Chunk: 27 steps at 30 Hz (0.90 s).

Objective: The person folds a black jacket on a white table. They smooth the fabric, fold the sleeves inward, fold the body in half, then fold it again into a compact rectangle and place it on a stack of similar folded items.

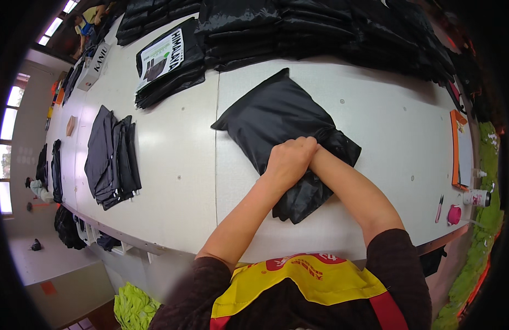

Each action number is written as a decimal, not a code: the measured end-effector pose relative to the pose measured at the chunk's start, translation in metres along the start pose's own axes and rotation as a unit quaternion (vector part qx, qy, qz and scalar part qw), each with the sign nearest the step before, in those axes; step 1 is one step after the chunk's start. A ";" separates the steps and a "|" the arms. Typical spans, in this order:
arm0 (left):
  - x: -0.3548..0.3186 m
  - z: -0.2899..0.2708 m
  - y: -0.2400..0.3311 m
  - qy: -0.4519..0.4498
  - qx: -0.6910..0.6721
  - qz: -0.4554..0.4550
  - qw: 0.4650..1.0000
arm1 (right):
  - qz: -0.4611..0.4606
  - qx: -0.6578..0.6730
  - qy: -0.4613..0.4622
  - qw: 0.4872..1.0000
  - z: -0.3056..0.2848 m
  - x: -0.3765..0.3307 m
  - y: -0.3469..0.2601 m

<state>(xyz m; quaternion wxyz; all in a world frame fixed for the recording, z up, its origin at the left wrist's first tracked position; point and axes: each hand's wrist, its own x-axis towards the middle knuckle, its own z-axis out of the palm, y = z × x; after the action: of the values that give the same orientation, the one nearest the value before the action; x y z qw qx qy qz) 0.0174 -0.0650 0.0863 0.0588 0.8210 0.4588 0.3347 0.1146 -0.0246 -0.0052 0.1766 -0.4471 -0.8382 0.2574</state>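
A filled black plastic bag (276,110) lies aslant on the white table in front of me, its near end crumpled and gathered. My left hand (290,159) is closed on the bag near that end, knuckles up. My right hand (317,154) meets it at the same spot, against the bag. Its fingers are hidden behind the left hand and the folds, so their grip cannot be made out.
Stacked black bags (320,27) line the table's far side. A packet with a printed label (162,58) tops a pile at far left. Folded dark garments (112,157) lie to the left. At right are an orange-edged tray (460,148), a pen (439,209) and a bottle (475,198).
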 end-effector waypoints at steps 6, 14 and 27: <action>0.006 -0.002 -0.009 -0.040 -0.059 0.038 0.997 | -0.008 0.001 -0.003 1.000 0.006 -0.004 -0.001; -0.003 -0.023 -0.009 -0.077 -0.103 0.020 0.991 | -0.015 -0.011 0.023 1.000 0.027 -0.007 -0.026; -0.040 -0.020 0.005 -0.065 -0.082 -0.042 0.994 | -0.037 -0.102 0.132 0.985 -0.016 0.029 -0.020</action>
<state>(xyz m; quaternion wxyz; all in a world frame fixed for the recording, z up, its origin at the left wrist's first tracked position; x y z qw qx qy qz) -0.0058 -0.1033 0.0842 0.1700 0.8133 0.4590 0.3145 0.0945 -0.0046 0.0215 0.2484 -0.4616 -0.8454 0.1029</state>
